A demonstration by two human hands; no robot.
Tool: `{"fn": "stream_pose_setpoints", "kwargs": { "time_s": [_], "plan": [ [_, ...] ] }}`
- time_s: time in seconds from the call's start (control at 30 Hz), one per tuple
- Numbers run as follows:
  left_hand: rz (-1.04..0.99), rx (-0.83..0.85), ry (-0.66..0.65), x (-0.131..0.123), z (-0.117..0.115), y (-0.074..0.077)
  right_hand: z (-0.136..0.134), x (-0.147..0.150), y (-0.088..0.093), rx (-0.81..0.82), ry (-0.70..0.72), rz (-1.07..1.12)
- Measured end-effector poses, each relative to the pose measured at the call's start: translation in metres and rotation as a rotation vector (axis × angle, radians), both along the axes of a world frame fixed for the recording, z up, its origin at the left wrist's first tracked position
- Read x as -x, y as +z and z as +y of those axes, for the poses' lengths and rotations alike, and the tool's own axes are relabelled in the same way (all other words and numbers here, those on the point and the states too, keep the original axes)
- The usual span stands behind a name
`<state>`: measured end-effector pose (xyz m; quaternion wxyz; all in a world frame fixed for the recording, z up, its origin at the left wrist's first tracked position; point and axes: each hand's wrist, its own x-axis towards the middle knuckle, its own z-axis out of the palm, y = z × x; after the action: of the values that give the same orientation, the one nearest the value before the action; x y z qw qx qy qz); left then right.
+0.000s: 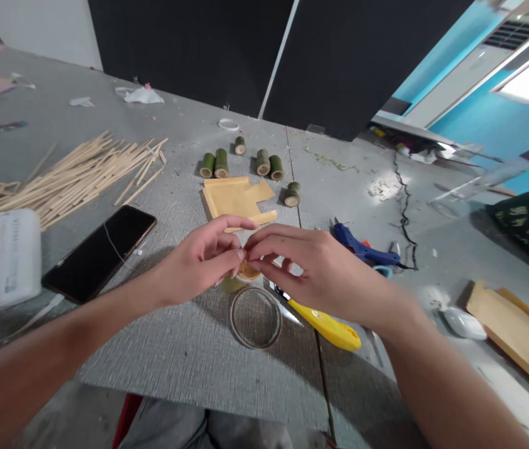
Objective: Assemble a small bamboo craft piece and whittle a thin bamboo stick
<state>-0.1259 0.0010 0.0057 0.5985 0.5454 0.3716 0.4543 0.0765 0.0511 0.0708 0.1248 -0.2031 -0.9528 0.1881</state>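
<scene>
Over the middle of the table, my left hand (212, 255) and my right hand (296, 255) meet at the fingertips, both pinched together. Between and just below them is a short green bamboo piece (232, 285), mostly hidden, with a brown, paper-like patch (248, 270) at its top. What exactly each fingertip grips is too small to make out. Nearer to me lies a roll of clear tape (233, 318), flat on the table. A yellow utility knife (327, 323) rests under and beside my right hand, blade toward the bamboo. Beyond my hands lies a cut sheet of brown paper (229, 198).
Several bamboo sections (221, 163) stand or lie at the back. Thin wooden sticks (91, 174), a phone (100, 252) and a white box (3, 262) are left. To the right are a blue glue gun (362, 246), a white mouse (464, 323) and a brown envelope (519, 337).
</scene>
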Motion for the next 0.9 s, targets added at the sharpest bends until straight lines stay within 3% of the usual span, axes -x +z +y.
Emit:
{"fn": "stream_pose_setpoints", "kwargs": {
  "time_s": [0.9],
  "plan": [
    [-0.015, 0.009, -0.006, 0.0009, 0.0004, 0.0004, 0.0017, 0.0019, -0.0010, 0.020, 0.010, 0.007]
  ]
}}
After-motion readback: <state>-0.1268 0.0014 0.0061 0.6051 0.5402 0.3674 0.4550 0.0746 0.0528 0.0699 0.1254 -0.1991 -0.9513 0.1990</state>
